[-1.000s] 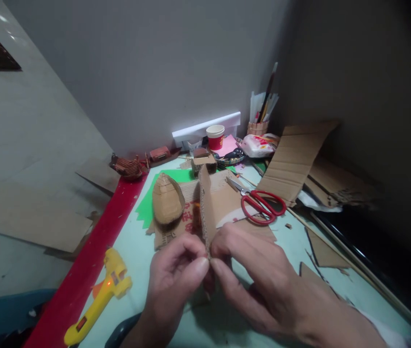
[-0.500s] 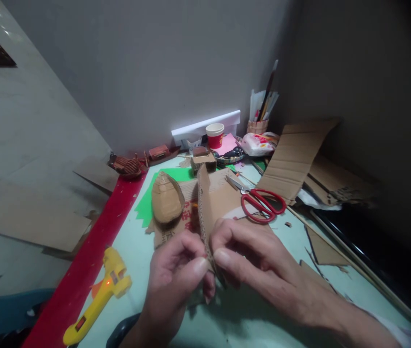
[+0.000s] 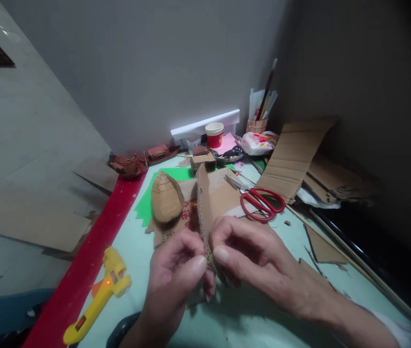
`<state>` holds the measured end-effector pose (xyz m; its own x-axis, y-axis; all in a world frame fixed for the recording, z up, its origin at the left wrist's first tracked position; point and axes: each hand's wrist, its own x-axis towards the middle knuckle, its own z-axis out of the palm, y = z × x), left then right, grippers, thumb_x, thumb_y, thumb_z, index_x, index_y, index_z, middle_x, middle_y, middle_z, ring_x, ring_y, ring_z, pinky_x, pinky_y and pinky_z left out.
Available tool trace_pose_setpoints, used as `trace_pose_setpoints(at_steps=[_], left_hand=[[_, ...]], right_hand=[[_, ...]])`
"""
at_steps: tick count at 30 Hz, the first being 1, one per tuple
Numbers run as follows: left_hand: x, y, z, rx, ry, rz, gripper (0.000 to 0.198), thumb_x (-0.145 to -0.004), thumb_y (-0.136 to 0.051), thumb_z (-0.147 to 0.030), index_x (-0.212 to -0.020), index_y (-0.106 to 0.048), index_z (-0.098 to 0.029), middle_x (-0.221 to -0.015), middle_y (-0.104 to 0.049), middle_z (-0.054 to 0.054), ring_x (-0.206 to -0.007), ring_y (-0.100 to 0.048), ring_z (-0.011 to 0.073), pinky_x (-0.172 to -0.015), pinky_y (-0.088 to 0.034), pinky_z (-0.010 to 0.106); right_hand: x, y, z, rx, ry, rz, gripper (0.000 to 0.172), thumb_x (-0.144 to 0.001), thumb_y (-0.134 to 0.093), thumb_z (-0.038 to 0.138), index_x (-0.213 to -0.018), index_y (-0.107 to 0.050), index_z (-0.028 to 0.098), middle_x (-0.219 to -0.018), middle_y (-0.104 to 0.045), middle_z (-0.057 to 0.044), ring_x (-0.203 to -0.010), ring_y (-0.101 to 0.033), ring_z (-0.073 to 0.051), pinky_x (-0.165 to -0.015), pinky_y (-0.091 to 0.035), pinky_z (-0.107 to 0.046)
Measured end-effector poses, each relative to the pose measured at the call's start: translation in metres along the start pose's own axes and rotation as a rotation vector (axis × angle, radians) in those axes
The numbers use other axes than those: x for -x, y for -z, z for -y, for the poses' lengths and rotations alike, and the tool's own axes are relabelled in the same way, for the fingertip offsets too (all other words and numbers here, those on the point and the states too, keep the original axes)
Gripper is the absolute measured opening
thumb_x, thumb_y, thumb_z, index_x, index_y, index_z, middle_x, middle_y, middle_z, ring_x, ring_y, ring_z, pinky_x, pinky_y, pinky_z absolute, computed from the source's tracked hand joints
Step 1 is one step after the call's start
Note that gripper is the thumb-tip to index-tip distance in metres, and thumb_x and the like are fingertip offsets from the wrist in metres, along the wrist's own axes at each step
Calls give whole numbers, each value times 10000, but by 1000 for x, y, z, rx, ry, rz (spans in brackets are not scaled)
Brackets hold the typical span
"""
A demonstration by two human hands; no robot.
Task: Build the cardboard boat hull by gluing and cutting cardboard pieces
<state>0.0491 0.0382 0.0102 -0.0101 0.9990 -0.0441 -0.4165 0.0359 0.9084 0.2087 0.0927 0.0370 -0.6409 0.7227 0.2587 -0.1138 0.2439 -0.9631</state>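
Between my two hands a piece of cardboard [image 3: 205, 208] stands on edge, its corrugated rim facing me. My left hand [image 3: 178, 273] pinches its near end from the left, thumb and fingers closed. From the other side my right hand [image 3: 256, 263] grips the same end, thumb against the board. My fingertips partly hide the pinched part. Just beyond my left hand a pointed-oval cardboard boat-like shape [image 3: 167, 198] rests on a flat printed cardboard sheet [image 3: 165, 235]. Red-handled scissors [image 3: 261, 203] lie beyond my right hand, blades pointing up-left.
A yellow glue gun [image 3: 98, 299] with a lit red light lies at the left. Behind are model boats [image 3: 127, 166], a red paper cup [image 3: 214, 135], green paper [image 3: 145, 200] and a brush holder [image 3: 256, 125]. Cardboard scraps [image 3: 292, 159] lean at the right, near a black flat object [image 3: 365, 246].
Almost nothing differs. Both hands keep their grip on the cardboard, and the view has shifted very slightly.
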Motion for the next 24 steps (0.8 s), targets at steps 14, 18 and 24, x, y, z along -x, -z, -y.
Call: trace_pose_setpoints(at_steps=[14,18,24], left_hand=[[8,-11,-4,-490,-240,-242,216,-829,-672,-254,-617,-641,-223,-575,-627,-28,-559,-573,127,-557,-440,230],[9,-8,-4,-402,-194,-205,220,-833,-682,-269,-622,-653,-215,-566,-639,-14,-527,-572,134,-541,-449,243],[5,-5,-2,-214,-107,-132,196,-821,-722,-285,-647,-682,-205,-579,-663,-7,-535,-575,126,-532,-459,214]], right_hand=[[1,-4,-3,138,77,-85,177,-919,-534,123,-753,-540,184,-666,-594,38,-599,-516,-89,-519,-379,-197],[-1,-2,-1,61,47,-54,167,-917,-528,135,-760,-538,188,-638,-579,47,-571,-512,-85,-472,-346,-189],[-1,0,-2,-24,-27,-10,170,-947,-546,204,-777,-543,189,-641,-583,40,-555,-502,-85,-462,-339,-192]])
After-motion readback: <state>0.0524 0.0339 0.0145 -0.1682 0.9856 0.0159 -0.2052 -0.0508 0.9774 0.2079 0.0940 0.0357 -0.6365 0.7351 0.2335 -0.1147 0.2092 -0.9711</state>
